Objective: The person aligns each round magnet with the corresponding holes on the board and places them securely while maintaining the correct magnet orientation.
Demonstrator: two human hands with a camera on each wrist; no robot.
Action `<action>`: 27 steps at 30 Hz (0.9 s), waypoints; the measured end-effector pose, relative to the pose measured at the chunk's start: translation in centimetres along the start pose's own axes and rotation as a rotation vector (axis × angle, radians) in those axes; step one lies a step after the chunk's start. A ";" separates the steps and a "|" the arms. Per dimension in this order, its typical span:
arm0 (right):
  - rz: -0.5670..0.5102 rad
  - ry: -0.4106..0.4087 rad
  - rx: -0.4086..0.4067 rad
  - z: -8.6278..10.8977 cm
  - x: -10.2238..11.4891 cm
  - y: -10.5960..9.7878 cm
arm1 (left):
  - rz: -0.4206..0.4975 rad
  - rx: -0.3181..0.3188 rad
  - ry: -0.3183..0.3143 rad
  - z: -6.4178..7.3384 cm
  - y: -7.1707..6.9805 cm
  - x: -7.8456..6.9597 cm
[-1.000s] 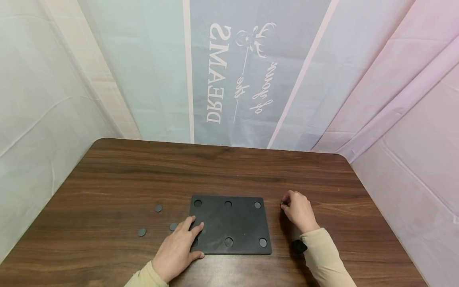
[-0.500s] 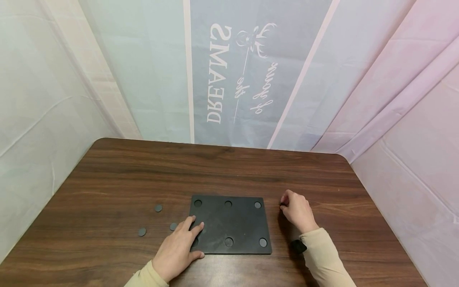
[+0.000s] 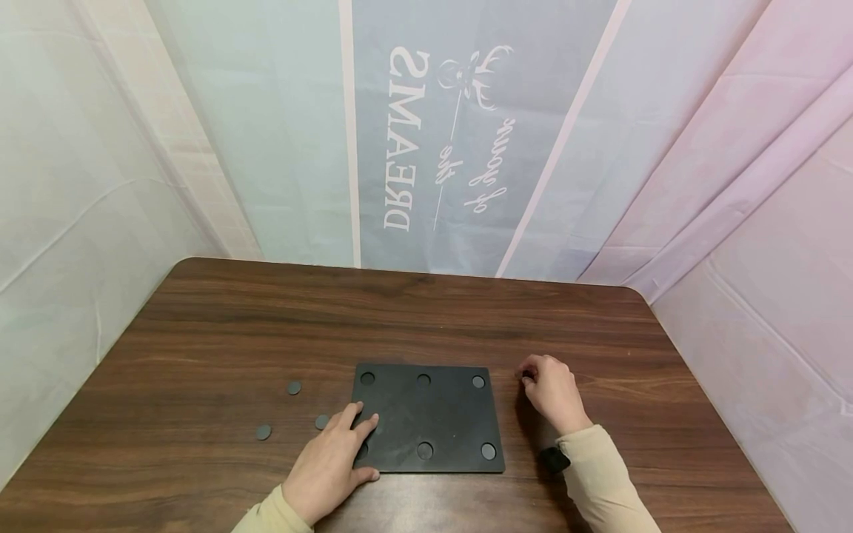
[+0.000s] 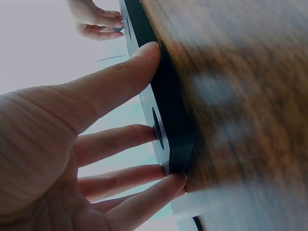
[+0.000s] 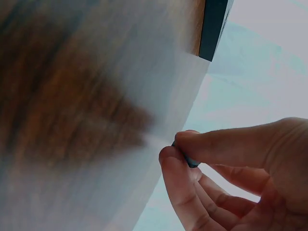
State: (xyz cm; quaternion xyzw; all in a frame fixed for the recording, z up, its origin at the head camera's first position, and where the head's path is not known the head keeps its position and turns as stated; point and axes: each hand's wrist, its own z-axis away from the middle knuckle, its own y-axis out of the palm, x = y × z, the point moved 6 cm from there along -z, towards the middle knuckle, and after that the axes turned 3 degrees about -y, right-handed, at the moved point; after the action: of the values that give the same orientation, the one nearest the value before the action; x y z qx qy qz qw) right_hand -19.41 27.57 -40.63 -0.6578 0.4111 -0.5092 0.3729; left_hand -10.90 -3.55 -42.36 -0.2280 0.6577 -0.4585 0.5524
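Note:
A black rectangular board [image 3: 429, 418] with several round recesses lies on the table. Grey discs appear to fill the two recesses at its right end; the others look darker. My left hand [image 3: 329, 463] rests on the board's left end with fingers spread, its thumb against the near edge [image 4: 175, 110]. To the right of the board, my right hand [image 3: 553, 389] pinches a small dark disc [image 5: 192, 162] between thumb and index finger, just above the table or touching it. The fingers mostly hide that disc in the head view.
Loose grey discs lie left of the board: one farther back [image 3: 294, 387], one nearer [image 3: 263, 431], and one beside my left fingers [image 3: 322, 422]. A dark band [image 3: 554, 459] circles my right wrist. Fabric curtains [image 3: 440, 148] hang behind the brown wooden table [image 3: 400, 311].
The right fingers have shifted slightly left toward the board, and the pinched disc is turned further out of sight. The left hand, board and loose discs have kept their places.

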 end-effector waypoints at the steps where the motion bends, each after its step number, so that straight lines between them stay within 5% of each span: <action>1: -0.001 -0.001 0.001 0.0 0.0 0.0 | 0.000 0.000 0.000 0.0 0.0 0.0; 27: -0.025 0.049 0.064 0.0 1.5 0.3 | -0.001 -0.010 0.014 0.1 0.0 0.1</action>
State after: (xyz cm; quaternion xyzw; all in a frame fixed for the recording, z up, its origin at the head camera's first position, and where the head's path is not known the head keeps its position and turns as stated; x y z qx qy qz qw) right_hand -19.19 26.06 -40.35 -0.6380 0.3954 -0.5424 0.3773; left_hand -10.85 -3.62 -42.40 -0.2277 0.6637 -0.4573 0.5464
